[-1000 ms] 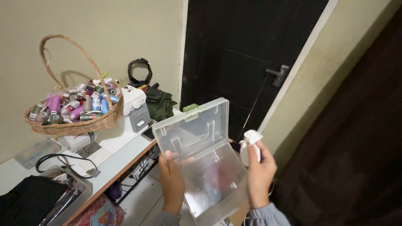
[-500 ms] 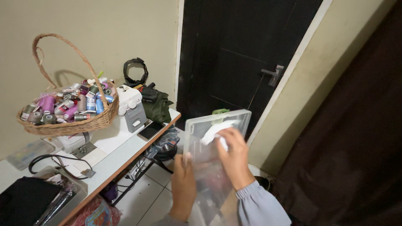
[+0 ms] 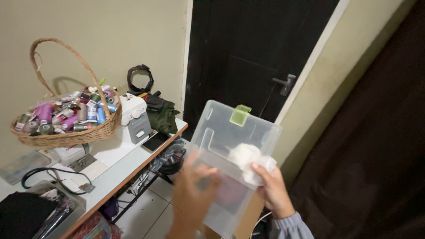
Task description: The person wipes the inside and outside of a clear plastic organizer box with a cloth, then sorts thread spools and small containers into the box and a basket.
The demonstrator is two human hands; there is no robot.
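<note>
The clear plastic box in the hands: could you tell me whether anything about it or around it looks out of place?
The clear plastic box is tilted, lid open with its green latch uppermost. The right hand presses a crumpled white cloth against its rim; the left hand is blurred. The wicker basket is heaped with thread spools. Nothing looks spilled or damaged.

A clear plastic box [image 3: 230, 146] with a green latch [image 3: 239, 114] is being held up in both hands. Its near left edge is being gripped by the left hand [image 3: 193, 190], which is blurred. A white crumpled cloth [image 3: 246, 157] is being pressed against the box's right side by the right hand [image 3: 272, 190], fingers curled around it. Left of the grip, a white table [image 3: 119, 166] is being occupied by a wicker basket [image 3: 66, 132] of thread spools and a small white sewing machine [image 3: 135, 117]. Behind the box, a dark door [image 3: 248, 53] is being shown.
</note>
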